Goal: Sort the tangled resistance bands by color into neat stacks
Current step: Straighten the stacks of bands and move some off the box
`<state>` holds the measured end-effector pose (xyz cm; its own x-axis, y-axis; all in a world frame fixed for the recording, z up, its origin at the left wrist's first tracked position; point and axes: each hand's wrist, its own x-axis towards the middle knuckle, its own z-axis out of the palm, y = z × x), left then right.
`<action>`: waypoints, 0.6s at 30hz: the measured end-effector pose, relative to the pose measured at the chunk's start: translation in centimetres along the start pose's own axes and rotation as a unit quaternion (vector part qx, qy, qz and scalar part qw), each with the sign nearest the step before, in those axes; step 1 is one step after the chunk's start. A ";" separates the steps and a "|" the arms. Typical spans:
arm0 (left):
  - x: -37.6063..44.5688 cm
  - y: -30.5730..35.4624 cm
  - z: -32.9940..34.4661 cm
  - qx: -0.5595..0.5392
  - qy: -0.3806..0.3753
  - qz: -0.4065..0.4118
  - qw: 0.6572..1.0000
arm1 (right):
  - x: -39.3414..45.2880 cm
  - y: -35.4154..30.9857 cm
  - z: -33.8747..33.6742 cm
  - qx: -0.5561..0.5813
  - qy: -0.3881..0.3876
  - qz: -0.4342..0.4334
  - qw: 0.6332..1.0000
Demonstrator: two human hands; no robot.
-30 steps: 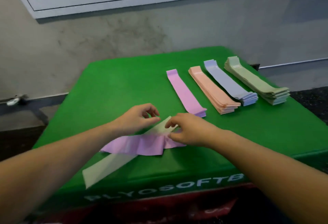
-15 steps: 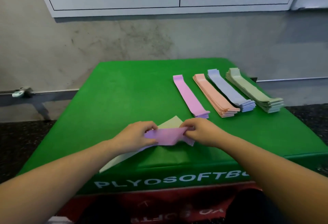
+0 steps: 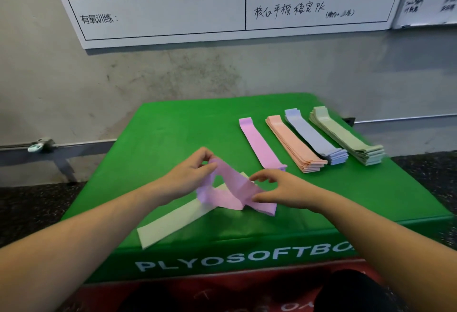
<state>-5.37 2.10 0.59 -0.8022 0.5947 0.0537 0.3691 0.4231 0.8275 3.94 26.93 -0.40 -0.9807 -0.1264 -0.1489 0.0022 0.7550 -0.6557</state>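
— What is the left hand (image 3: 190, 175) doing?

— Its fingers (image 3: 206, 157) are pinching one end of the loose pink band (image 3: 235, 193) and holding it up off the green surface (image 3: 160, 143), so the band is arching in a loop.

— And the right hand (image 3: 284, 189)?

— It is sitting at the band's other end, where the pink is lying crumpled on the surface. The forefinger is reaching out straight and the thumb is lying against the band; whether they are pinching it, I cannot tell.

— Anything under the pink one?

— A pale green band (image 3: 173, 224) is lying flat beneath it, running out toward the near left edge.

— And the sorted ones?

— They are lying side by side on the far right: a pink stack (image 3: 259, 146), an orange stack (image 3: 294, 146), a blue stack (image 3: 314, 136) and a green stack (image 3: 346, 138).
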 end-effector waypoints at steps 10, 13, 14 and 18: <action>-0.4 7.2 -0.2 -0.064 -0.079 0.062 0.993 | -0.1 -6.1 -1.6 0.289 0.061 -0.085 0.952; -0.5 7.8 0.1 -0.061 -0.059 0.064 0.994 | -0.4 -6.5 -1.8 0.315 0.066 -0.079 0.943; -0.5 7.9 0.3 -0.067 -0.054 0.061 0.994 | -0.6 -6.5 -1.8 0.324 0.069 -0.083 0.940; -0.5 7.8 1.8 -0.115 -0.005 0.043 0.992 | -1.1 -6.5 -2.2 0.394 0.100 -0.098 0.908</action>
<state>-1.23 6.34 6.03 -0.7665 0.6299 0.1253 0.3182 0.2030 0.9260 4.59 23.60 5.65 -0.9930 -0.0302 0.1145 -0.1153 0.0260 -0.9930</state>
